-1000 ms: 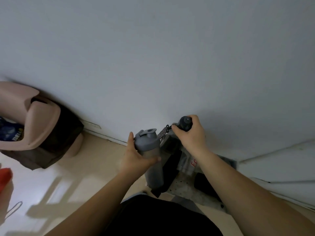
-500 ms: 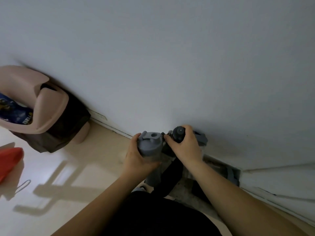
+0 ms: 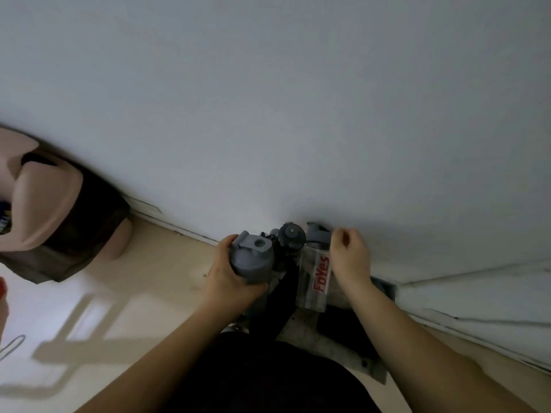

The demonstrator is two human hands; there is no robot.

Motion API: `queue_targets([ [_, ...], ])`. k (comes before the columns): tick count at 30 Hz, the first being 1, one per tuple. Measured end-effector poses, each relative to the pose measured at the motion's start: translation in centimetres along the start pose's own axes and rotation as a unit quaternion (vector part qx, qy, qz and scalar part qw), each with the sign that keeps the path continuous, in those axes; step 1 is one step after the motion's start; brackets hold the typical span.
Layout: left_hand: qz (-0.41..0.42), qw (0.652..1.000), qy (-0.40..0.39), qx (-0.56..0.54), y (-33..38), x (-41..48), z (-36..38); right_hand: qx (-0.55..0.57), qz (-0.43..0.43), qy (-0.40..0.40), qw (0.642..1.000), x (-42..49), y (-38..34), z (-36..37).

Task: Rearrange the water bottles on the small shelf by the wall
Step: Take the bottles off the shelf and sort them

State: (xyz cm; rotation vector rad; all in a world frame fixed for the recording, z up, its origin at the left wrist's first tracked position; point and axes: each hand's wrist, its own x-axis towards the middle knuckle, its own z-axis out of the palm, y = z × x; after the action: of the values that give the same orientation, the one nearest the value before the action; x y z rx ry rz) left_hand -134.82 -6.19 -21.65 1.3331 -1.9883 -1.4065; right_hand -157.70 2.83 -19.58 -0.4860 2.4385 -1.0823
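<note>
My left hand [image 3: 229, 283] grips a grey shaker bottle [image 3: 253, 262] with a flip lid, held upright at the left end of the small grey shelf [image 3: 369, 368] by the wall. Right beside it stands a dark bottle with a black cap [image 3: 291, 235], free of both hands. A clear bottle with red lettering [image 3: 316, 278] and a grey lid stands to its right. My right hand [image 3: 348, 257] rests against that clear bottle's right side near the lid, fingers curled, with nothing seen inside them.
A pink bin lined with a dark bag [image 3: 50, 210] stands on the floor at the left against the white wall [image 3: 298, 114]. A black strap [image 3: 283, 299] hangs down the shelf front. White skirting [image 3: 477, 296] runs off to the right.
My right hand let go of the black-capped bottle and moved right to the clear bottle. The grey shaker in my left hand came closer to the wall, beside the black-capped bottle.
</note>
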Motion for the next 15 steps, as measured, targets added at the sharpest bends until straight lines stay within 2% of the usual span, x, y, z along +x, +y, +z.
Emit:
queue_targets([
  [3, 0.001, 1.0, -0.002, 0.006, -0.1, 0.0, 0.2, -0.034, 0.059, -0.044, 0.997, 1.7, 1.9, -0.7],
  [6, 0.004, 1.0, 0.007, 0.01, -0.3, -0.2, 0.3, -0.014, 0.127, -0.108, 0.986, 2.3, 2.4, 0.2],
  [11, 0.009, 1.0, 0.002, 0.029, -0.5, -0.4, 0.2, 0.042, 0.16, -0.089, 0.982, 3.3, 3.2, 3.0],
  [15, 0.006, 0.999, 0.009, 0.031, -0.6, -0.7, 0.1, 0.093, 0.143, -0.082, 0.982, 3.4, 3.9, 4.6],
])
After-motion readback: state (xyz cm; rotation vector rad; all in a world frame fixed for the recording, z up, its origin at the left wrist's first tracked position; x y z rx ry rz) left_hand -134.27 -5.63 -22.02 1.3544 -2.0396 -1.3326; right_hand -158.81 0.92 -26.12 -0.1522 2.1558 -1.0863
